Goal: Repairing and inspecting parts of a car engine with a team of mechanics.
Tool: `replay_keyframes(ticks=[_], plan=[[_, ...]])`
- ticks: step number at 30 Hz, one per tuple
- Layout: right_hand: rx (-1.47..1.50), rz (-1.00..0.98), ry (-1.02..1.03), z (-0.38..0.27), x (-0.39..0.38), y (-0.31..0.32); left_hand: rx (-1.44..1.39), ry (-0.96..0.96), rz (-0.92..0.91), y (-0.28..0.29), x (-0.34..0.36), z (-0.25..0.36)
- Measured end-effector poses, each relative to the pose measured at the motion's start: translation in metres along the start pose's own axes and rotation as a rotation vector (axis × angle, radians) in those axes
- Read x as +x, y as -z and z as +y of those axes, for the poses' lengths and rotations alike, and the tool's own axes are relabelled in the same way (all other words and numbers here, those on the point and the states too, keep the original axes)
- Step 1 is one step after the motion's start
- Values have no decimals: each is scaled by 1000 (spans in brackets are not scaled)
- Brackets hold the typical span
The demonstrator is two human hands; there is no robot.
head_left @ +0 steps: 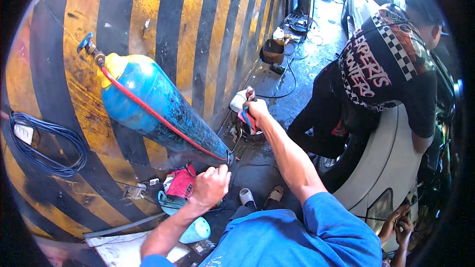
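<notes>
My left hand [213, 186] is closed in a fist at the lower end of a red hose [156, 112]. A small metal fitting [229, 157] shows just above my fingers. The hose runs up to the valve [90, 49] of a tall blue gas cylinder [153, 101], which has a yellow wrap at its neck. My right hand [257, 112], arm stretched forward, is closed around a slim object with red and blue parts [245, 115], its exact kind unclear. Below that hand stands a dark bucket [252, 133], with a white container [239, 100] beside it.
A co-worker in a black printed shirt [371, 64] leans over a light-coloured car [366, 173] at right. Another person's hands [398, 225] show lower right. Coiled cable [47, 143] hangs on the striped wall. A red cloth [180, 182] lies by a light-blue tank [195, 230]; cables cross the floor.
</notes>
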State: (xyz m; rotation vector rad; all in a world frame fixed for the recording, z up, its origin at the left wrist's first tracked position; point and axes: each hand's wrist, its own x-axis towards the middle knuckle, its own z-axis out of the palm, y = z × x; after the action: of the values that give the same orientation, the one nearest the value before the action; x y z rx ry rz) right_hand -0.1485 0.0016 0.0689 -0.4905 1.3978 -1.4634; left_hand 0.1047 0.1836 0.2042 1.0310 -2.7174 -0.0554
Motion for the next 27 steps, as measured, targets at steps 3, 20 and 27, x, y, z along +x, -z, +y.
replay_keyframes(ticks=[3,20,27], plan=[[-916,-10,-46,3,3,11,337,-217,-141,5,7,-5],[513,-289,198,-59,-72,-7,-1821,636,277,-66,37,-8],[197,-203,-32,-53,-104,-10,-1114,435,394,-77,53,10]])
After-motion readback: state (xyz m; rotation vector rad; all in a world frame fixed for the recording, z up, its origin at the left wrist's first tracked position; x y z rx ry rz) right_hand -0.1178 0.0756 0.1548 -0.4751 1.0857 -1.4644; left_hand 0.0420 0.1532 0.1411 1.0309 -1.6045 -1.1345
